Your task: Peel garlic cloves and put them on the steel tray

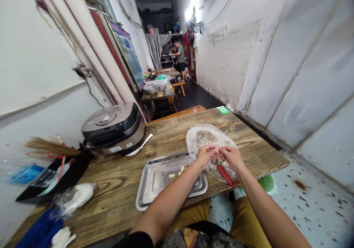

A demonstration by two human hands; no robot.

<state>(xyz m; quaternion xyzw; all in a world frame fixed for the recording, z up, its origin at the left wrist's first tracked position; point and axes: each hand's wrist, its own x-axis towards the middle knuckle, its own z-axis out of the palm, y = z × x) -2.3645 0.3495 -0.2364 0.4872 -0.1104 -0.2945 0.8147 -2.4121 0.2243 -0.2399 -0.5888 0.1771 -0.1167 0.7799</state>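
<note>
My left hand (205,155) and my right hand (231,157) meet over a clear plastic bag (199,136) on the wooden table. Between their pinched fingertips is a small pale piece that looks like a garlic clove (217,150). More garlic and loose skins lie in the bag, partly covered by my hands. A tool with a red handle (224,174) rests on the bag just below my right hand; its other end is hidden. Left of the bag sits a metal tray (157,166) holding several peeled cloves (172,175), with my left forearm crossing over it.
A rice cooker (113,128) stands at the table's back left, a white spoon (141,146) beside it. Plastic-wrapped white stuff (79,198) and a blue cloth (41,229) lie at the left. Beyond are more tables (159,95) and two people (180,56).
</note>
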